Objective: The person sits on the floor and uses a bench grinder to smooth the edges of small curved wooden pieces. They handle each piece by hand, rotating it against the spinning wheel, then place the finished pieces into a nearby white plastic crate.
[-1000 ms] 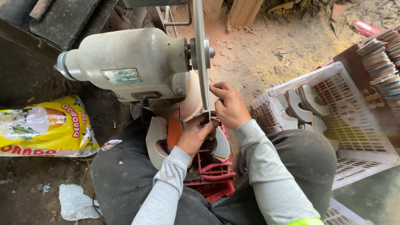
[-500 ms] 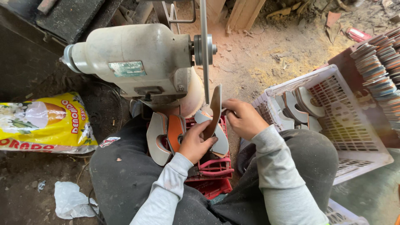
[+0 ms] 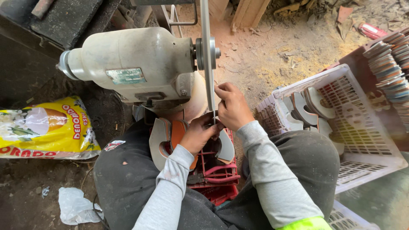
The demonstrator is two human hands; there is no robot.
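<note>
Both hands, left hand (image 3: 198, 134) and right hand (image 3: 232, 106), grip closed on a thin curved piece (image 3: 211, 114) against the grinder's (image 3: 136, 68) disc (image 3: 207, 55); several similar pieces fill one white crate (image 3: 341, 127).

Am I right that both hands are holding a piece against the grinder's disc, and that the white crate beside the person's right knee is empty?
Not quite: the head view shows the white crate holding several curved cut pieces. The rest stands: the left hand and right hand hold a piece at the disc.
</note>
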